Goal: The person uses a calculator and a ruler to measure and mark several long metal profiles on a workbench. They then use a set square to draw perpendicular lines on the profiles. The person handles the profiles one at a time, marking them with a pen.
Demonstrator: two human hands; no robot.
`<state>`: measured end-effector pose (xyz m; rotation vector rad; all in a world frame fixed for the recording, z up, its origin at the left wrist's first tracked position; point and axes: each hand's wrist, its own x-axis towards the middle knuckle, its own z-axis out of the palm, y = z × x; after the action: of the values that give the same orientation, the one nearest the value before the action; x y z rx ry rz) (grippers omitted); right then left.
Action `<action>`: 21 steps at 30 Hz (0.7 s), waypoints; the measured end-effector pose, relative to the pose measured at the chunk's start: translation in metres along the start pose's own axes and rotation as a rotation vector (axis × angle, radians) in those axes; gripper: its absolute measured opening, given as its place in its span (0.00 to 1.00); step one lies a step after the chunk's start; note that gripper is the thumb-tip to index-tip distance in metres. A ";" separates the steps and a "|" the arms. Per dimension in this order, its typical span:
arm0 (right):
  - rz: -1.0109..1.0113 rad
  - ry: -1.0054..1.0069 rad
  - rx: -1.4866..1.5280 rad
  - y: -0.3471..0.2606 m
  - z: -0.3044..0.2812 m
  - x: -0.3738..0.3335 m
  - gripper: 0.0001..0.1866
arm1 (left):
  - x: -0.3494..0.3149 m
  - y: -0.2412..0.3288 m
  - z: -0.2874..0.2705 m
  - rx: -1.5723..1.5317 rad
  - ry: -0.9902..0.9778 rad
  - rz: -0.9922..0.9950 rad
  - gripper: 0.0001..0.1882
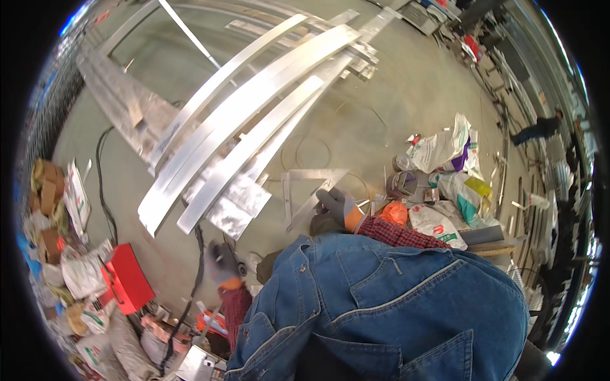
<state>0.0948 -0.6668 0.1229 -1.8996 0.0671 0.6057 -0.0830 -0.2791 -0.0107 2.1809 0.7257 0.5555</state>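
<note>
My left hand (222, 263), in a dark grey glove with an orange cuff, hangs low beside a black cable. Its fingers are somewhat apart and hold nothing that I can see. My right hand (338, 207), gloved the same way, is in front of my body with loosely bent fingers. It overlaps the edge of a three-sided metal frame (286, 198); whether it touches the frame is unclear. Beyond my hands, long curved silver metal strips (254, 95) rest on a metal stand. A flat shiny plate (238, 206) shows under their near ends.
A red metal box (127, 279) sits left among sacks and scraps. To the right are white bags (438, 225), an orange bag (394, 213) and a grey tube (481, 235). A black cable (101, 184) crosses the floor. Another person (539, 129) is far right.
</note>
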 end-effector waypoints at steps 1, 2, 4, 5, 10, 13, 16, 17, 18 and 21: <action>0.075 0.053 0.160 0.005 -0.026 0.012 0.25 | 0.007 0.063 0.040 -0.050 -0.093 0.028 0.23; 0.183 0.116 0.307 0.011 -0.051 0.019 0.24 | 0.012 0.122 0.071 -0.182 -0.222 0.051 0.21; 0.079 0.151 0.478 0.019 -0.103 0.031 0.25 | 0.025 0.223 0.126 -0.271 -0.471 -0.043 0.23; 0.062 0.154 0.547 0.023 -0.120 0.031 0.25 | 0.031 0.256 0.141 -0.243 -0.551 0.039 0.24; -0.014 0.051 0.809 0.037 -0.215 0.051 0.23 | 0.056 0.378 0.213 -0.836 -1.137 -0.463 0.23; -0.076 0.054 0.827 0.045 -0.230 0.056 0.22 | 0.069 0.414 0.244 -0.505 -1.212 0.269 0.22; 0.002 0.135 0.986 0.052 -0.245 0.062 0.23 | 0.079 0.443 0.287 -0.371 -1.135 0.831 0.21; 0.015 0.152 0.989 0.053 -0.254 0.065 0.23 | 0.084 0.451 0.302 -0.405 -1.127 0.930 0.21; -0.014 0.188 0.936 0.053 -0.266 0.071 0.22 | 0.083 0.459 0.315 -0.574 -1.268 0.616 0.20; 0.029 0.304 0.864 0.052 -0.300 0.091 0.22 | 0.086 0.485 0.353 -0.881 -1.488 -0.189 0.19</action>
<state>0.2699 -0.9323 0.1231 -1.1277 0.4751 0.2288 0.3429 -0.6754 0.1578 1.1298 -0.1683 -0.7334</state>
